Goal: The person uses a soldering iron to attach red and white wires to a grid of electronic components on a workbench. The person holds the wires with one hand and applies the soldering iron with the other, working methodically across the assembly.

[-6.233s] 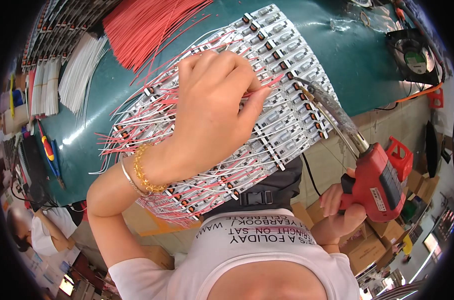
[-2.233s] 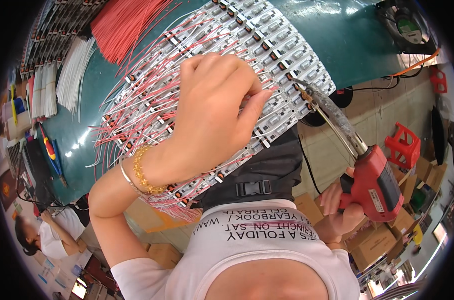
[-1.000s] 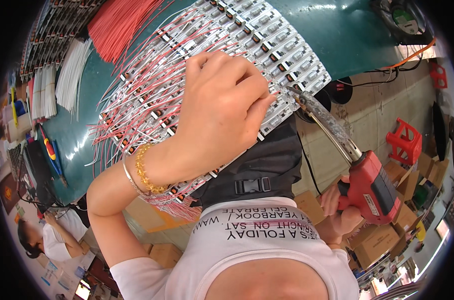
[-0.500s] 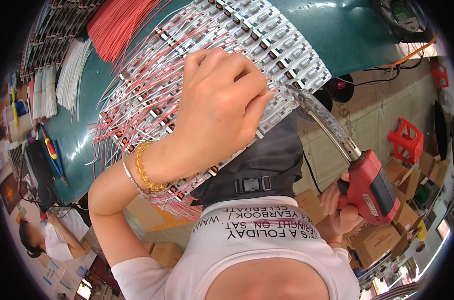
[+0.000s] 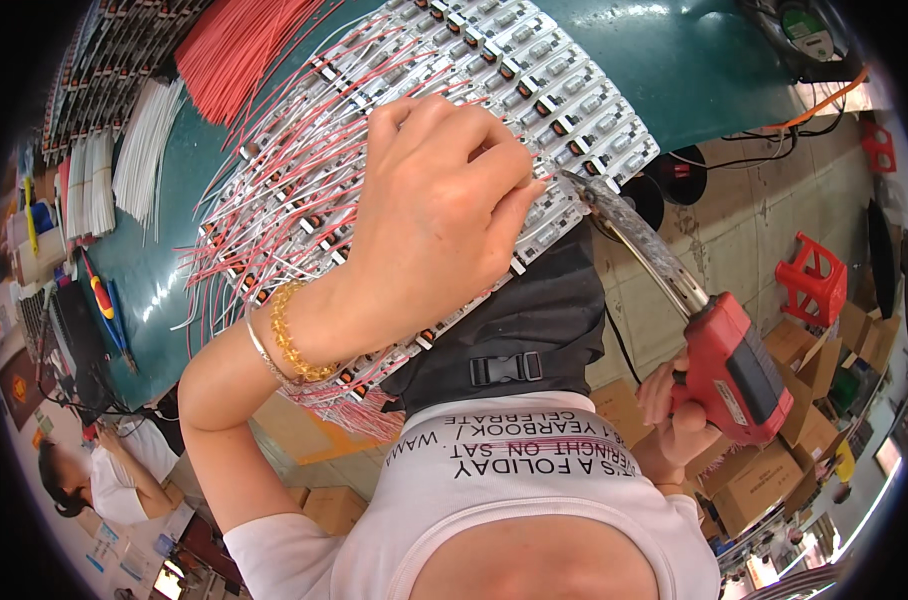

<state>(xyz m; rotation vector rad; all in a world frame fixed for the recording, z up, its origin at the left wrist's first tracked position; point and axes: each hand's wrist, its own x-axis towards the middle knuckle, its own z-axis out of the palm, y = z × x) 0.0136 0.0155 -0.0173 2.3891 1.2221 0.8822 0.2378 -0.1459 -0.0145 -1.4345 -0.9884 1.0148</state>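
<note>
A large panel of small circuit boards [image 5: 564,85] lies under my left hand [image 5: 439,200]. The fingers of that hand are closed in a pinch over the panel's near right part, and what they hold is hidden. My right hand [image 5: 679,405] grips a red and black soldering gun [image 5: 739,375]. Its long metal barrel slants up to the left, and the dark tip is close beside my left fingertips, at the boards. Whether the tip touches them I cannot tell. Many red and white wires [image 5: 274,215] run from the boards on the left half of the panel.
Bundles of red wires [image 5: 239,50] and white wires [image 5: 146,150] lie on the green table [image 5: 169,270] at the left, near a red-yellow screwdriver [image 5: 98,290]. A red stool [image 5: 812,280] and cardboard boxes [image 5: 759,490] stand at the right. Another person [image 5: 124,465] sits at the lower left.
The soldering gun and my right hand have shifted slightly left and up, bringing the tip nearer my left fingertips. My left hand has stayed nearly still.
</note>
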